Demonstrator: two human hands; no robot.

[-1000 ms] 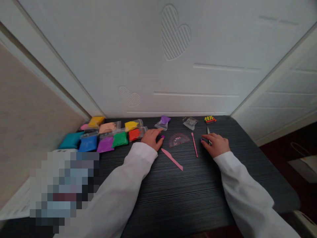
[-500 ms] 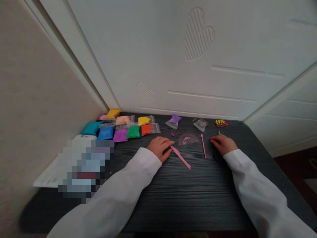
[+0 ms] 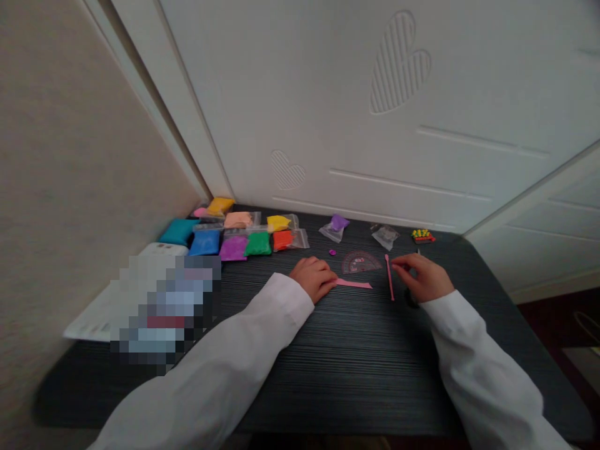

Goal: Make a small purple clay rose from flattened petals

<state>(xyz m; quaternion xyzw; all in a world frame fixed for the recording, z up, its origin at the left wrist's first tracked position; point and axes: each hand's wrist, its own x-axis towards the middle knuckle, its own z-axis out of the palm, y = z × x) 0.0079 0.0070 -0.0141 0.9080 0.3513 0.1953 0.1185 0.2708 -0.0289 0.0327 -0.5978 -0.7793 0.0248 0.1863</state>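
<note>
My left hand rests low on the dark table with its fingers closed on one end of a pink plastic clay knife. The rest of the knife points right, lying nearly level. My right hand has thumb and forefinger drawn together; whatever may be between them is too small to make out. Just left of those fingertips lies a thin pink modelling stick. Under the right hand, mostly covered, are scissors with dark handles. Behind the knife sit a clear protractor and a small magenta lump.
Bags of coloured clay, including a blue one and a green one, line the back left. A purple bag, a clear bag and a small yellow-and-red piece lie along the back. White sheets lie at the left.
The clay knife has swung from slanting toward me to nearly level, with my left hand now on its end. My right hand has shifted slightly left, toward the modelling stick. The view has turned slightly.
</note>
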